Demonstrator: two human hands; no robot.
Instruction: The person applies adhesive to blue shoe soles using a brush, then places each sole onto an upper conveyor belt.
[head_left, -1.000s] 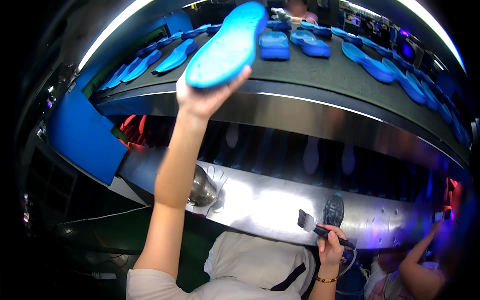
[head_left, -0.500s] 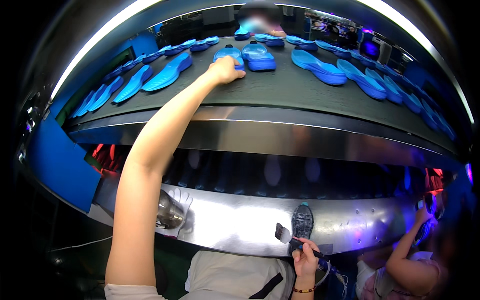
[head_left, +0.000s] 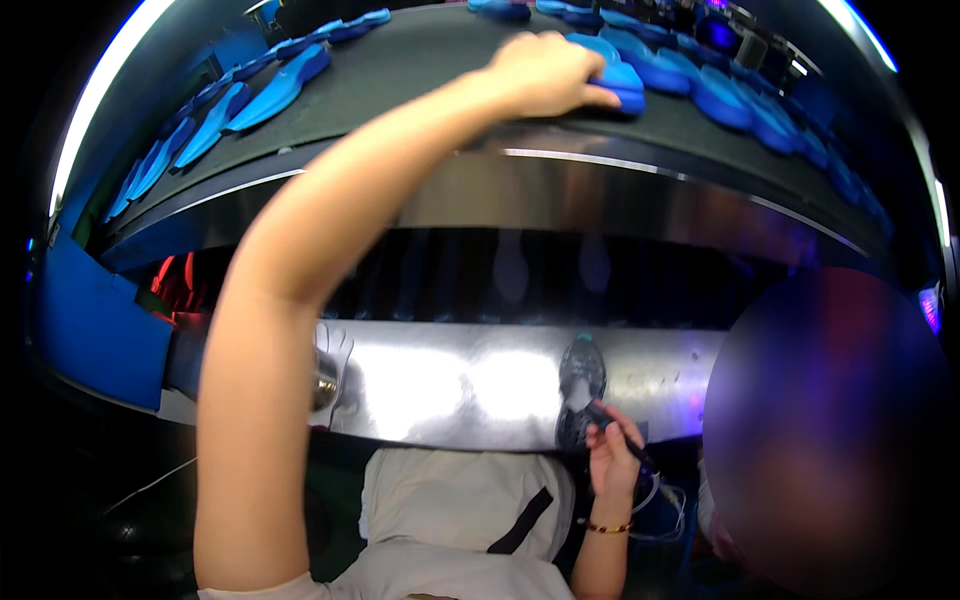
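My left arm reaches over the dark belt, and my left hand [head_left: 548,75] is closed at a blue shoe sole [head_left: 625,88] near the belt's front edge. The thumb lies along its near side; the other fingers are mostly hidden behind it, so whether a second sole is in the grip does not show. Low on the right, my right hand [head_left: 613,455] holds a black-handled brush [head_left: 622,424]. Its pale bristles lie over a dark shoe outsole [head_left: 582,368] standing lengthwise on the metal ledge; bristle contact is hard to tell.
More blue soles [head_left: 275,92] line the belt [head_left: 400,75] on both sides. A shiny metal cup [head_left: 325,380] and a white glove-like shape [head_left: 340,345] sit on the ledge [head_left: 480,415] at left. White cables [head_left: 665,505] hang by my right wrist. A blurred patch covers the right side.
My left hand has moved right and nearer the belt's front edge, along with a blue sole. The brush has swung from beside the outsole to over it. The whole view has shifted.
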